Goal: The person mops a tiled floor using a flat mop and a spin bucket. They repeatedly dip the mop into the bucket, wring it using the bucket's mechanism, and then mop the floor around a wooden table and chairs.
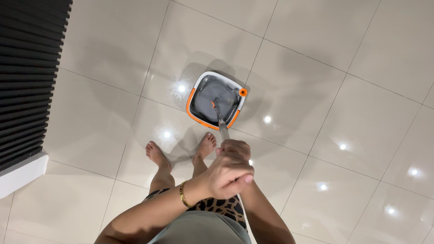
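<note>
Gripping the mop handle (pixel 222 128), left hand (pixel 228 173) hides the right hand.

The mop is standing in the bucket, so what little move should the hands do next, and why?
Probably lift the mop handle straight up a little. Both hands, left hand and right hand, are stacked and closed around its top, and its lower end sits inside the square orange-and-white bucket just in front of the bare feet. A straight lift seems least likely to tip the bucket on the glossy tiled floor.
</note>
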